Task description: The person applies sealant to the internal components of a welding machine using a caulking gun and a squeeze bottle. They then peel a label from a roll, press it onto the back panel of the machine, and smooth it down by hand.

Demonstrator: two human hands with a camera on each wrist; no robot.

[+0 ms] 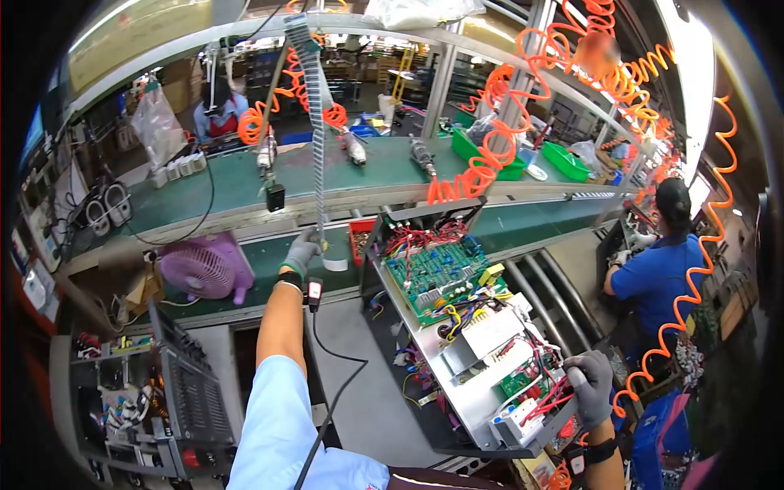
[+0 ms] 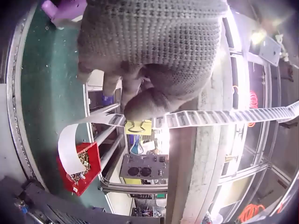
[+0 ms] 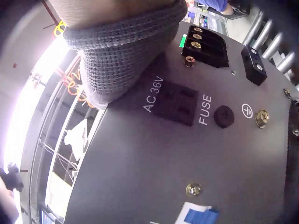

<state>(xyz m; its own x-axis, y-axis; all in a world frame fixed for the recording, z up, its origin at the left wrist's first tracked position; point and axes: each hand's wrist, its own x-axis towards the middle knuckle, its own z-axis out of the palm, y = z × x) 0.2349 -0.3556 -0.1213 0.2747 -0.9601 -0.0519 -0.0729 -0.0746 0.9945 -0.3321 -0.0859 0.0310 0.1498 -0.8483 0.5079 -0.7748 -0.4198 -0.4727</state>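
My gloved left hand is over the green bench and pinches a long strip of labels that hangs from above. In the left wrist view the thumb and fingers of the left hand press the strip right at a yellow binder clip; its loose white end curls down. My gloved right hand grips the near right edge of an opened electrical machine full of circuit boards and wires. In the right wrist view its fingers are hidden behind the edge of the dark panel marked AC 36V and FUSE.
A red bin of screws stands by the strip's end. A purple fan is on the left, above another opened machine. Rollers run right of the machine. Orange coiled hoses hang near a person in blue.
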